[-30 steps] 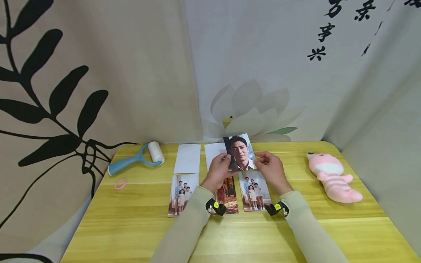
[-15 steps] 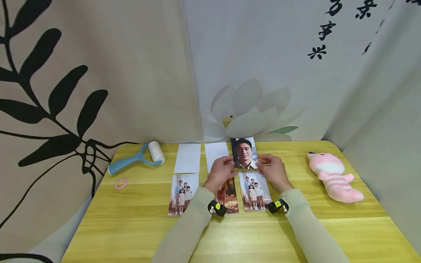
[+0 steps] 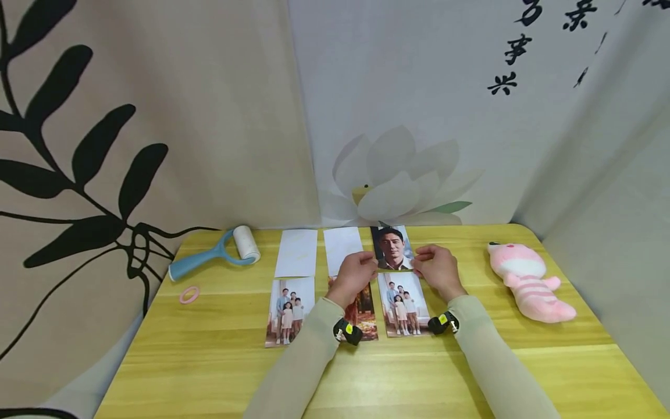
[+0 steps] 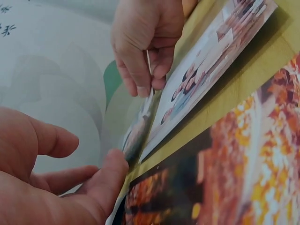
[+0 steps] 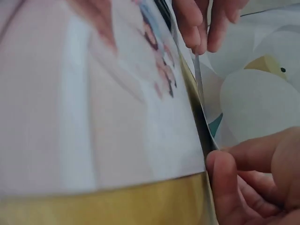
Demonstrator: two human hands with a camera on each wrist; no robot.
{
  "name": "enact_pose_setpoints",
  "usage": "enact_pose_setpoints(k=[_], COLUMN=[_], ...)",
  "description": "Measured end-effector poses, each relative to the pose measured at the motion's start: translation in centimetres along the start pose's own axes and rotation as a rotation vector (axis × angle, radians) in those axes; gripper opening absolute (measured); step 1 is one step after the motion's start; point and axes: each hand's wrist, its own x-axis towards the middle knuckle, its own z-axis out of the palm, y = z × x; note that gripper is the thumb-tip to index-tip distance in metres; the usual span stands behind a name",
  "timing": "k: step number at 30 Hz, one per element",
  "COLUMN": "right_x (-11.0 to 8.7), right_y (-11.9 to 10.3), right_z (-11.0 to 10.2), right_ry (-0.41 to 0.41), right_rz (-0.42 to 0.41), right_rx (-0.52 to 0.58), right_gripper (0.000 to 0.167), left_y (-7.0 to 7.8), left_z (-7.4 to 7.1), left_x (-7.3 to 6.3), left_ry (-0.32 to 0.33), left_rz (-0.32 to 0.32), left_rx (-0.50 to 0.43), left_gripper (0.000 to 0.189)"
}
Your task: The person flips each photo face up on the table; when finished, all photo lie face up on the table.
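Observation:
A portrait photo [image 3: 391,247] lies low over the back of the table, at the right end of the back row. My left hand [image 3: 356,276] pinches its lower left edge, and my right hand [image 3: 439,270] pinches the lower right edge. In the right wrist view the photo is nearly edge-on, with fingertips [image 5: 216,159] on its near corner. Just in front lies a family photo [image 3: 403,305]. An autumn-coloured photo [image 3: 367,314] is partly hidden beneath my left hand and wrist. Another family photo [image 3: 288,311] lies farther left.
Two white cards [image 3: 295,253] lie left of the portrait. A blue-handled lint roller [image 3: 209,256] and a pink ring [image 3: 189,295] are at the left. A pink plush toy [image 3: 531,282] lies at the right. Curtain [image 3: 392,116] hangs behind the table's back edge.
Both hands have brought the portrait photo rightward and down, from overlapping the second white card to a spot right of it, behind the right family photo. It has straightened from a tilt.

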Motion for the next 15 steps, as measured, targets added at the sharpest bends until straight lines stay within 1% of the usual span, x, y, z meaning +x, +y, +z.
enact_pose_setpoints(k=[2,5,11,15], right_x=[0.18,0.43,0.71,0.90], right_y=[0.17,0.40,0.56,0.48], right_z=[0.01,0.03,-0.09,-0.12], right_ry=[0.004,0.014,0.060,0.038], right_rz=[0.005,-0.005,-0.067,-0.059], right_rx=[-0.004,-0.037,-0.198,-0.216], right_gripper=[0.030,0.029,0.026,0.028], left_y=[0.03,0.07,0.08,0.13], left_z=[0.03,0.08,0.01,-0.10], left_x=[0.03,0.07,0.01,-0.19], left_ry=[0.008,0.013,-0.006,-0.011], left_rz=[0.011,0.015,-0.006,-0.002], left_rx=[0.051,0.097,0.092,0.105], left_gripper=[0.047,0.047,0.045,0.043])
